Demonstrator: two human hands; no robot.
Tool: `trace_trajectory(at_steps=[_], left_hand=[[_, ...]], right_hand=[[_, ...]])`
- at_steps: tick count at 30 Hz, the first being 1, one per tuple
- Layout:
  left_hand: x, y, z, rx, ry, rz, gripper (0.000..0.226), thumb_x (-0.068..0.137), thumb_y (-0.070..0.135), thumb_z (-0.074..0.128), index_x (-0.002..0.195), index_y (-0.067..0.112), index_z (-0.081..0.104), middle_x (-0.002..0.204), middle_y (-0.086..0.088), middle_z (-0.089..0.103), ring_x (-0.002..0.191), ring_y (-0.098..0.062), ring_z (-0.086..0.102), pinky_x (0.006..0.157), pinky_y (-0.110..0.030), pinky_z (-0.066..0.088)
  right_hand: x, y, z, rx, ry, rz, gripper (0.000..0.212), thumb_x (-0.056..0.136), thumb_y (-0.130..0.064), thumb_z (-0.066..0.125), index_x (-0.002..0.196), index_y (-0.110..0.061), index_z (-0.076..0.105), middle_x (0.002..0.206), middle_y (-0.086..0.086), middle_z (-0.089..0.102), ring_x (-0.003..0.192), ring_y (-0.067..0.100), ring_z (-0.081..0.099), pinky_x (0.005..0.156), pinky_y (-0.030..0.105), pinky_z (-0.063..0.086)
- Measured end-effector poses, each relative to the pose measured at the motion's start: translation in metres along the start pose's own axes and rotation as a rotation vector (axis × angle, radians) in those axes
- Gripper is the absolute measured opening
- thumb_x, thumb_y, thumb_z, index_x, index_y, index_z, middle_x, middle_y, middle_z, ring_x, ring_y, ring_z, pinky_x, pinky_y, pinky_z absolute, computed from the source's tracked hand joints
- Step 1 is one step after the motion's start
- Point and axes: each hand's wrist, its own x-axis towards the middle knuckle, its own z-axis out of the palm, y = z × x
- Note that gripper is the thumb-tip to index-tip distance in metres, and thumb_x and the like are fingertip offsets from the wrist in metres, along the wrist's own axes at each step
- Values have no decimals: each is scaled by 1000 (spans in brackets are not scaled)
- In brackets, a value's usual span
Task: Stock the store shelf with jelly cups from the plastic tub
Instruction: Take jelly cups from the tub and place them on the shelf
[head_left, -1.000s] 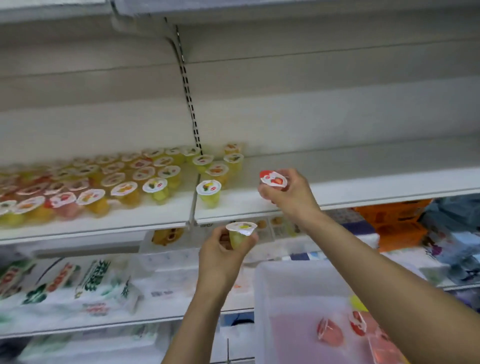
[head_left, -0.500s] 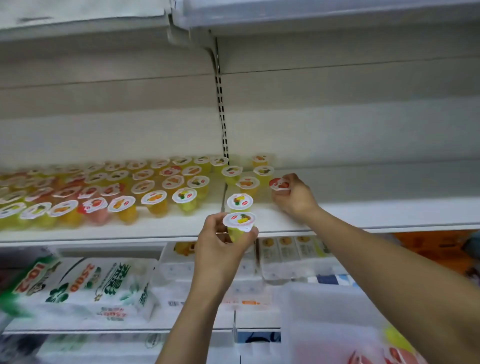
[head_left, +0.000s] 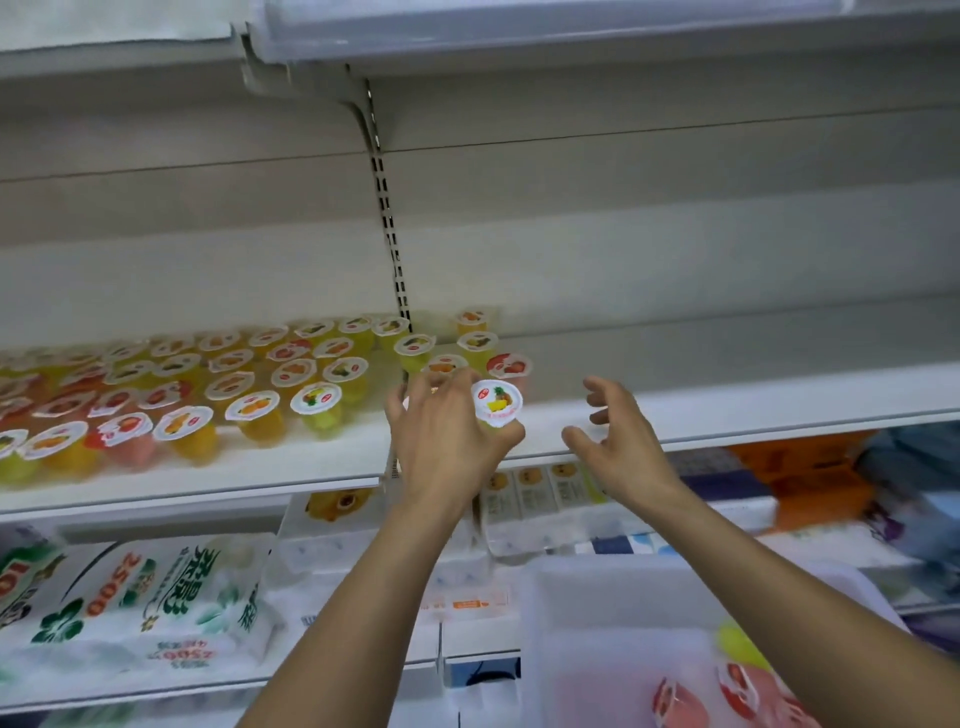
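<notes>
A jelly cup (head_left: 497, 402) with a pineapple picture on its white lid sits at the near edge of the white shelf (head_left: 727, 410), held by the left hand (head_left: 447, 441), whose fingers (head_left: 511, 434) curl round its body from below and from the left. Just behind it stands a pink cup (head_left: 510, 366) with a strawberry lid, and further back a few yellow ones (head_left: 477, 343) reach toward the rear wall. To the left, rows of cups (head_left: 208, 384) in yellow, orange and pink fill the shelf from front to back, lids up. The right hand (head_left: 618, 441) hovers just right of the held cup, in front of the shelf edge, its fingers spread and loosely bent, grasping nothing. The shelf to the right of it is bare white. Near the viewer at the lower right is the plastic tub (head_left: 571, 597), translucent, with several red and pink cups (head_left: 737, 691) lying tilted inside and something yellow-green (head_left: 740, 644) at its right side. On the lower shelf to the left lie white packets with green and red print (head_left: 130, 597).
</notes>
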Motion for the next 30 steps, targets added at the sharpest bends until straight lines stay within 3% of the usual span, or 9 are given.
trace_trajectory(at_steps=[6, 14, 20, 25, 27, 30], left_hand=[[21, 1, 19, 249, -81, 130, 51, 77, 59, 55, 116, 26, 60, 112, 5, 66, 132, -14, 37, 115, -51, 0], [24, 3, 31, 368, -159, 146, 55, 82, 59, 47, 125, 26, 58, 130, -2, 58, 142, -16, 25, 110, -52, -16], [24, 7, 26, 391, -198, 192, 62, 86, 57, 46, 133, 16, 50, 136, -4, 54, 144, -23, 20, 117, -51, -2], [-24, 20, 28, -25, 30, 475, 53, 84, 46, 52, 124, 11, 56, 126, -9, 57, 130, -32, 40, 109, -45, 34], [-59, 32, 35, -173, -36, 556, 50, 85, 43, 49, 124, 13, 56, 124, -5, 56, 126, -27, 43, 105, -40, 38], [-112, 44, 59, -260, -214, 532, 45, 85, 39, 54, 126, 19, 55, 126, 1, 54, 118, -19, 47, 93, -32, 44]], right_hand=[[-24, 10, -18, -35, 9, -73, 55, 90, -25, 61, 139, -27, 37, 134, -7, 43, 118, 7, 43, 98, 37, 46], [-36, 11, -42, -26, 58, -125, 53, 91, -20, 59, 139, -25, 38, 133, -9, 44, 118, 6, 42, 88, 18, 38], [-45, 13, -51, -76, 9, -138, 56, 92, -24, 60, 142, -26, 35, 138, -9, 42, 121, 7, 43, 98, 26, 40], [-64, 26, -73, -172, -86, -162, 52, 93, -30, 58, 142, -27, 39, 137, -9, 49, 122, 9, 50, 100, 34, 45], [-79, 43, -82, -247, -106, -135, 53, 92, -36, 58, 141, -30, 39, 133, -11, 53, 116, 10, 54, 93, 36, 49], [-110, 79, -87, -322, -189, 7, 52, 91, -44, 57, 139, -34, 38, 121, -13, 56, 100, 8, 58, 81, 35, 51]])
